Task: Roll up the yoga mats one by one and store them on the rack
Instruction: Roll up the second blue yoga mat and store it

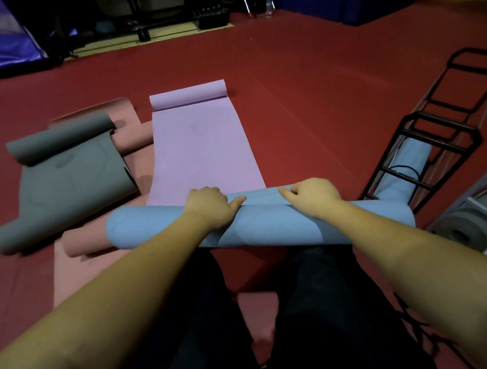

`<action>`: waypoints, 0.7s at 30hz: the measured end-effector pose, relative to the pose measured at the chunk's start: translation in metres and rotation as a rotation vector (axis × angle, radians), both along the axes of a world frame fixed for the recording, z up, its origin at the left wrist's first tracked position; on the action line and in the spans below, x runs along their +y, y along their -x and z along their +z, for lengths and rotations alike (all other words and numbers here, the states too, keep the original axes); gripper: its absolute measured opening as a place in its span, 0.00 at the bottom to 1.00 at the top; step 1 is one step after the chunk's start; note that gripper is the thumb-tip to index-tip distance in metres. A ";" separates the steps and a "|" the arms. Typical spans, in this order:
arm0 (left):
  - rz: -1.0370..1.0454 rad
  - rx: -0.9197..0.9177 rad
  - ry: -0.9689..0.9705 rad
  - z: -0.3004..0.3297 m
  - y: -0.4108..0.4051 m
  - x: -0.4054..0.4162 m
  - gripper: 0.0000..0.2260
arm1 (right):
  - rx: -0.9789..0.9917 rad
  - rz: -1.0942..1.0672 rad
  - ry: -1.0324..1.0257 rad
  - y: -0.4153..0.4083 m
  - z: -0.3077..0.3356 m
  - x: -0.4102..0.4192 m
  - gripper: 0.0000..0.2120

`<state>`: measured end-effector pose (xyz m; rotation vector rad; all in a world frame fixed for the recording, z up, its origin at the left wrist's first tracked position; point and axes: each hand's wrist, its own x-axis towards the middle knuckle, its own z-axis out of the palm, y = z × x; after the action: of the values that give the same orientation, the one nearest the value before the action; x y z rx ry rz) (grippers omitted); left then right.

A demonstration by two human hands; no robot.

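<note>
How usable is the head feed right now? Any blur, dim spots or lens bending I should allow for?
Head view: hands and blue roll evenly lit, reasonably sharp; left hand and right hand readable. Far background dark, detail lost. Wide-angle bending tilts the black rack at the right edge; forearms look stretched.

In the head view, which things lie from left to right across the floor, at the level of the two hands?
grey mat → left hand on the blue roll → right hand on the same roll → black rack
</note>
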<state>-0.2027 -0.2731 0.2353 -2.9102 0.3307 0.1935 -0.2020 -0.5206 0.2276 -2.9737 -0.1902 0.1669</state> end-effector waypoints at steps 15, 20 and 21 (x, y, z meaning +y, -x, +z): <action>0.022 -0.038 0.096 -0.024 -0.005 -0.005 0.40 | -0.053 -0.014 0.122 0.013 -0.020 0.008 0.35; -0.256 -0.168 0.028 -0.050 0.032 0.006 0.46 | 0.066 -0.013 0.102 -0.007 -0.008 -0.001 0.36; -0.251 -0.169 -0.050 -0.045 0.033 0.020 0.49 | 0.092 0.001 0.079 -0.014 -0.003 0.011 0.36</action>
<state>-0.2357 -0.2529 0.1905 -2.7776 0.6445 -0.0820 -0.1884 -0.5092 0.2248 -3.0355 -0.1782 0.3185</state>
